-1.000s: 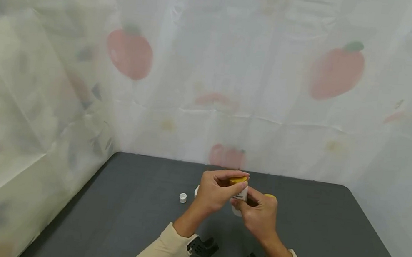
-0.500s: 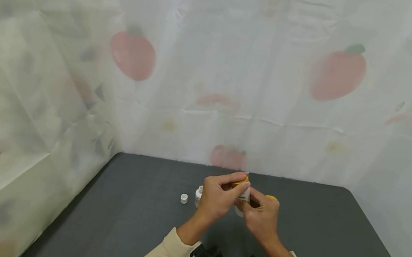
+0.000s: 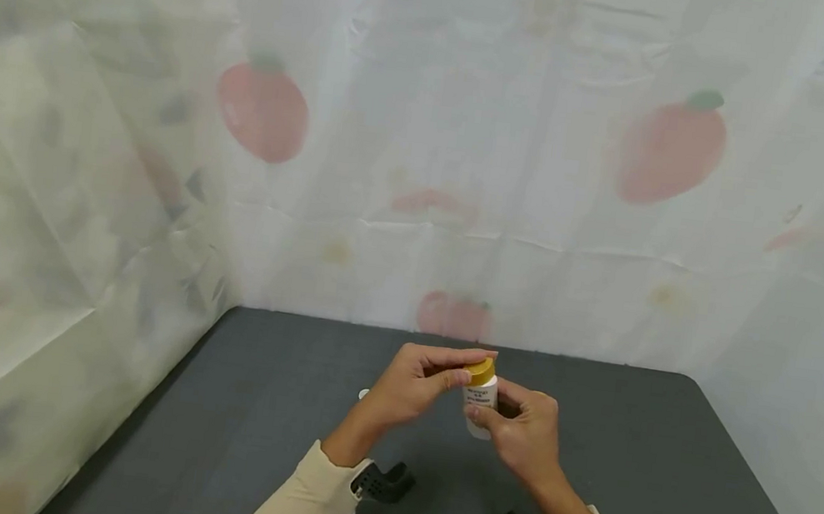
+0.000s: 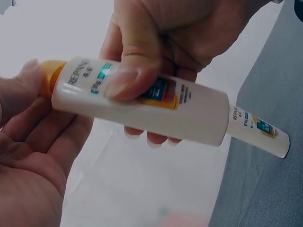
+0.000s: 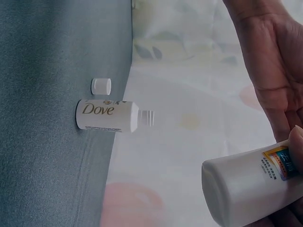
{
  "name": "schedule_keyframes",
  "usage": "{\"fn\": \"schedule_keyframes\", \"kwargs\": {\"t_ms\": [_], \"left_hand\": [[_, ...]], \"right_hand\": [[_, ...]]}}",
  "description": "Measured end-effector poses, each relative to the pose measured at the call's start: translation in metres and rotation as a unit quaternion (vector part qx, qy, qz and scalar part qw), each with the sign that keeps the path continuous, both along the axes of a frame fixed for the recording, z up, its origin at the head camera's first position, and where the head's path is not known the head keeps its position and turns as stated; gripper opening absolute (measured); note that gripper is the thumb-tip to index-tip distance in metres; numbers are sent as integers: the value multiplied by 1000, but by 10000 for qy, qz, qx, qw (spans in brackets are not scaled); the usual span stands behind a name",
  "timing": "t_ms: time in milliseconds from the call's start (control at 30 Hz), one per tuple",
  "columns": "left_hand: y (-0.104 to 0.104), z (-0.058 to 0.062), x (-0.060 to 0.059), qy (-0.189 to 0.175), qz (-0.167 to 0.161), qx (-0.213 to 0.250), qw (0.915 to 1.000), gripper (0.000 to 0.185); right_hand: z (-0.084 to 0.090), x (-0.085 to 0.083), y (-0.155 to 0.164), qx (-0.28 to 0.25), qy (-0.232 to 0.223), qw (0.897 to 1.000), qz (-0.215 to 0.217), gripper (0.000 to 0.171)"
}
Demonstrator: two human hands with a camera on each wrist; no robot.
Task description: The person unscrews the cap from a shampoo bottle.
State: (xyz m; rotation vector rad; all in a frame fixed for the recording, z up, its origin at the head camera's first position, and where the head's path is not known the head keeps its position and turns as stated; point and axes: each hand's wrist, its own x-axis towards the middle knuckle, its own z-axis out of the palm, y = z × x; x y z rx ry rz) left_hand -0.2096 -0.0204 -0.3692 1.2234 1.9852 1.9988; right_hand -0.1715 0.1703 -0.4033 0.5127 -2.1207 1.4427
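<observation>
Between both hands, a small white bottle [image 3: 482, 397] with a yellow cap [image 3: 480, 371] is held nearly upright above the table. My right hand [image 3: 525, 428] grips its body, thumb across the printed label. At the top, my left hand [image 3: 402, 386] has its thumb against the side of the cap and long fingers over it. The cap sits on the bottle's neck. In the right wrist view, the bottle's base [image 5: 215, 191] points toward the table, while its cap is out of frame.
A second bottle [image 4: 259, 131] with a matching label stands on the dark table [image 3: 270, 460]. The right wrist view shows an uncapped white Dove bottle [image 5: 106, 116] standing beside a loose white cap [image 5: 101, 86]. A printed curtain [image 3: 426, 124] hangs behind the table.
My left hand has shifted left and its fingers have straightened, so more of the yellow cap and label shows. It now hides the Dove bottle in the head view. My right hand stays nearly still.
</observation>
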Motion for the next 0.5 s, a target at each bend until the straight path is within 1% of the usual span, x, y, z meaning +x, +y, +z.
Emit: {"fn": "schedule_keyframes", "kwargs": {"t_ms": [133,367,500], "left_hand": [[-2,-1,-2,-108,-61,113,9999,42],[0,-8,-4,119,28,255,9996,45],[3,-10,-4,110,44,337,9994,47]], "right_hand": [[0,0,1,55,119,9999,60,32],[-1,0,2,102,142,9998,35,32],[-2,1,2,119,238,9996,-79,33]]}}
